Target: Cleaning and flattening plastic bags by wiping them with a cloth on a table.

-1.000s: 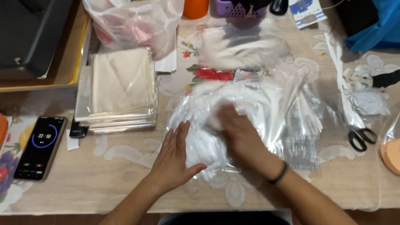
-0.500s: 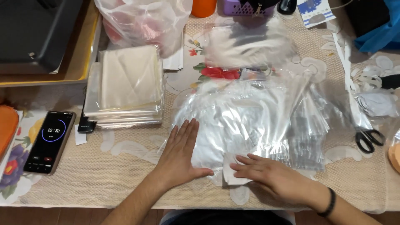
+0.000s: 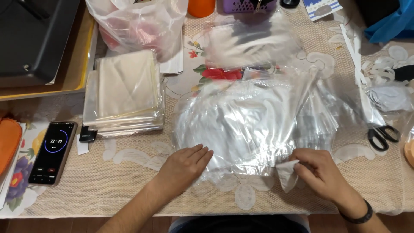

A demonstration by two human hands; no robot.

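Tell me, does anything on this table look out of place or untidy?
Only slightly. The clear plastic bags lie fanned in a loose, crooked heap, unlike the squared stack of packed bags to its left. At the right hand, a white corner sticks out. Nothing looks spilled or damaged.

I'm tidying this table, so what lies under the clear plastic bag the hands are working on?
Under the clear plastic bag lie more clear bags fanned out rightward on the lace tablecloth. Something white shows dimly through it. Glare hides its shape.
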